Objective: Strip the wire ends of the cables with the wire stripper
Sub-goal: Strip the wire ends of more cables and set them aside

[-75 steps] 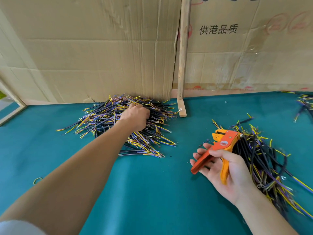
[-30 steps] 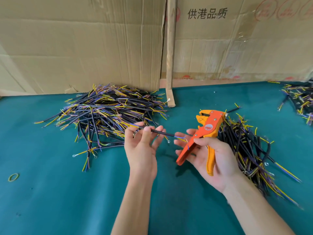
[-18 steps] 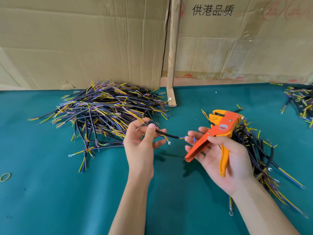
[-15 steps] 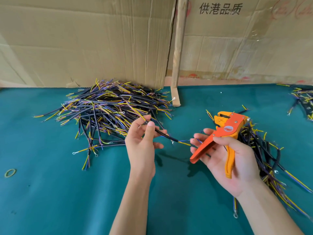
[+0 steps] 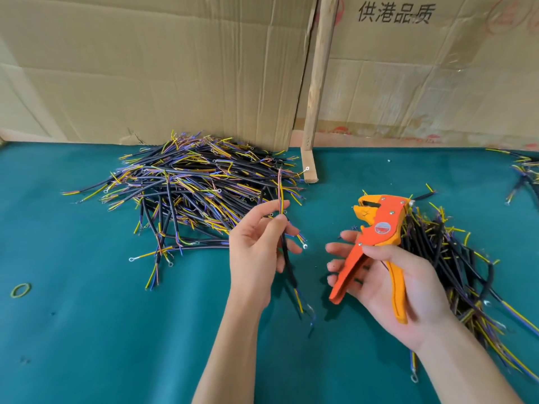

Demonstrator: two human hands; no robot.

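Work surface: green-covered table [image 5: 87, 330] backed by cardboard sheets [image 5: 145, 68].

A large heap of black-sheathed cables [image 5: 198, 188] with yellow and purple wire ends lies at centre-left, its back edge against the cardboard. A second cable heap [image 5: 455, 258] lies at right, and a smaller cluster [image 5: 525, 173] sits at the far right edge. A wooden post [image 5: 310, 158] stands on the cloth just right of the large heap. A small yellow-green rubber band [image 5: 20, 289] lies alone at the left.

the right pile [image 5: 455, 258] runs off the frame's right edge, partly behind the right hand [image 5: 390, 287]; a far pile [image 5: 525, 173] is cropped too.
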